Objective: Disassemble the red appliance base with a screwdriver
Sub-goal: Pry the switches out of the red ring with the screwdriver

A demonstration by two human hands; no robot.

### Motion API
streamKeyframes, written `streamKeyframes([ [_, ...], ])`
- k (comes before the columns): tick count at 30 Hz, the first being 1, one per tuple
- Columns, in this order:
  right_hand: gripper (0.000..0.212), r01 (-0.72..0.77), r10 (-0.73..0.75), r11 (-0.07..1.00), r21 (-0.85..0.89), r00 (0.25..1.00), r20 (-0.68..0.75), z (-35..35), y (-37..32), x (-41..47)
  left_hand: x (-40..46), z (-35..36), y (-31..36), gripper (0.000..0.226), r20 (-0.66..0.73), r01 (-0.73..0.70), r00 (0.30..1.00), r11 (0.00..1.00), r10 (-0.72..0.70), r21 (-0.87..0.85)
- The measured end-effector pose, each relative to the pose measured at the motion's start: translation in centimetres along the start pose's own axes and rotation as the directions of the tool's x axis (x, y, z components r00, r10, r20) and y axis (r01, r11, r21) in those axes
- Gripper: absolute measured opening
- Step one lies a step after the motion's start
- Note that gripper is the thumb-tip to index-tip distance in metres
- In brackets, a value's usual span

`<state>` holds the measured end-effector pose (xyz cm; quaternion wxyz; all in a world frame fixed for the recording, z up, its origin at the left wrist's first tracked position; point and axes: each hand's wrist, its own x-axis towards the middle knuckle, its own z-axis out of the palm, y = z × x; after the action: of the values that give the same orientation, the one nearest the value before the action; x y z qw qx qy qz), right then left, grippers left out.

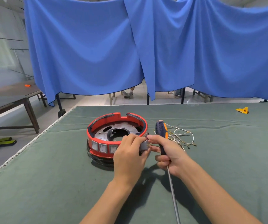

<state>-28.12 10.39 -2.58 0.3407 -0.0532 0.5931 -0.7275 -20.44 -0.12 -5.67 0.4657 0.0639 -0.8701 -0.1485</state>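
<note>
Bright, even light from overhead fills the scene. Both forearms throw soft dark shadows onto the green cloth-covered worktop [49, 183], falling between and beneath them. The draped blue fabric curtain [84, 46] bows with wide-angle distortion. The far left background looks hazy and soft; no glare.

- I can read no text, brand or number anywhere here.
- The 3 grey switches [103, 147] on the red appliance base [117, 136] carry small marks, too blurred for me to make out.
</note>
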Motion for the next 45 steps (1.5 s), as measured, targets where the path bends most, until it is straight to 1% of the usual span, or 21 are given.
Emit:
streamKeyframes([
  [4, 0.022, 0.079, -0.076, 0.99, -0.118, 0.996, 0.037, -0.1, 0.3, -0.1, -0.2, 0.4, -0.5, 0.027, -0.046, -0.003, 0.999, 0.999, 0.006, 0.051],
  [7, 0.019, 0.129, -0.116, 0.974, -0.185, 0.99, 0.077, 0.3, 0.6, -0.2, -0.3, 0.1, -0.7, 0.023, -0.076, 0.022, 0.997, 0.998, -0.018, 0.057],
  [9, 0.019, 0.161, -0.151, 0.964, -0.211, 0.987, 0.062, 0.6, 0.9, -0.1, -0.3, -0.1, -0.6, 0.022, -0.07, 0.025, 0.997, 0.998, -0.021, 0.056],
  [12, 0.015, 0.202, -0.208, 0.957, -0.207, 0.978, -0.01, 0.5, 0.9, 0.0, -0.4, -0.5, -0.5, 0.029, -0.034, -0.005, 0.999, 0.998, 0.007, 0.06],
  [14, 0.014, 0.209, -0.234, 0.951, -0.226, 0.968, -0.087, -0.2, 0.6, 0.3, -0.5, -1.0, -0.6, 0.035, -0.027, -0.005, 1.0, 0.998, 0.007, 0.065],
  [15, 0.016, 0.209, -0.246, 0.947, -0.243, 0.96, -0.134, -0.7, 0.4, 0.6, -0.5, -1.2, -0.8, 0.037, -0.033, 0.007, 0.999, 0.998, -0.004, 0.07],
  [17, 0.018, 0.199, -0.274, 0.93, -0.308, 0.935, -0.224, -1.9, 0.1, 1.4, -0.6, -1.8, -1.5, 0.037, -0.054, 0.061, 0.997, 0.994, -0.057, 0.088],
  [19, 0.019, 0.156, -0.288, 0.9, -0.408, 0.914, -0.286, -3.1, -0.1, 2.3, -0.6, -2.4, -2.4, 0.034, -0.063, 0.148, 0.988, 0.983, -0.142, 0.111],
  [21, 0.026, 0.09, -0.286, 0.868, -0.488, 0.895, -0.343, -4.0, 0.0, 3.3, -0.6, -2.8, -3.3, 0.032, -0.052, 0.228, 0.973, 0.965, -0.223, 0.132],
  [23, 0.032, 0.054, -0.291, 0.854, -0.517, 0.874, -0.389, -4.7, 0.1, 4.3, -0.5, -2.9, -4.0, 0.03, -0.026, 0.271, 0.962, 0.948, -0.27, 0.165],
  [27, 0.038, 0.043, -0.315, 0.843, -0.536, 0.847, -0.428, -4.8, -0.2, 6.1, -0.4, -2.9, -4.6, 0.027, 0.047, 0.302, 0.947, 0.932, -0.317, 0.201],
  [30, 0.043, 0.04, -0.302, 0.864, -0.502, 0.839, -0.452, -4.7, -0.4, 7.0, -0.4, -2.7, -4.7, 0.026, 0.063, 0.291, 0.948, 0.931, -0.311, 0.222],
  [32, 0.041, 0.054, -0.263, 0.901, -0.431, 0.857, -0.443, -4.7, -0.6, 7.3, -0.1, -2.6, -4.8, 0.026, 0.053, 0.285, 0.951, 0.93, -0.305, 0.232],
  [34, 0.032, 0.084, -0.221, 0.942, -0.325, 0.883, -0.413, -5.0, -1.0, 7.4, 0.1, -2.6, -5.0, 0.025, 0.043, 0.279, 0.954, 0.932, -0.296, 0.229],
  [36, 0.027, 0.101, -0.181, 0.97, -0.22, 0.908, -0.379, -5.2, -1.6, 7.1, 0.3, -3.1, -5.5, 0.025, 0.051, 0.262, 0.96, 0.947, -0.276, 0.187],
  [38, 0.025, 0.125, -0.182, 0.977, -0.175, 0.914, -0.362, -4.9, -2.3, 6.6, 0.5, -3.7, -6.2, 0.027, 0.088, 0.232, 0.966, 0.965, -0.243, 0.121],
  [40, 0.024, 0.17, -0.217, 0.973, -0.158, 0.91, -0.354, -4.3, -3.0, 6.0, 0.6, -4.4, -7.1, 0.031, 0.137, 0.209, 0.966, 0.975, -0.218, 0.08],
  [42, 0.028, 0.205, -0.251, 0.964, -0.168, 0.906, -0.34, -3.7, -3.4, 5.4, 0.6, -4.9, -7.9, 0.038, 0.168, 0.208, 0.961, 0.975, -0.218, 0.076],
  [44, 0.036, 0.226, -0.296, 0.945, -0.236, 0.897, -0.329, -3.1, -3.5, 4.8, 0.5, -5.1, -8.4, 0.043, 0.201, 0.228, 0.95, 0.97, -0.24, 0.078],
  [45, 0.04, 0.251, -0.341, 0.925, -0.286, 0.879, -0.333, -2.9, -3.4, 4.5, 0.4, -5.2, -8.5, 0.044, 0.213, 0.242, 0.944, 0.967, -0.253, 0.078],
])
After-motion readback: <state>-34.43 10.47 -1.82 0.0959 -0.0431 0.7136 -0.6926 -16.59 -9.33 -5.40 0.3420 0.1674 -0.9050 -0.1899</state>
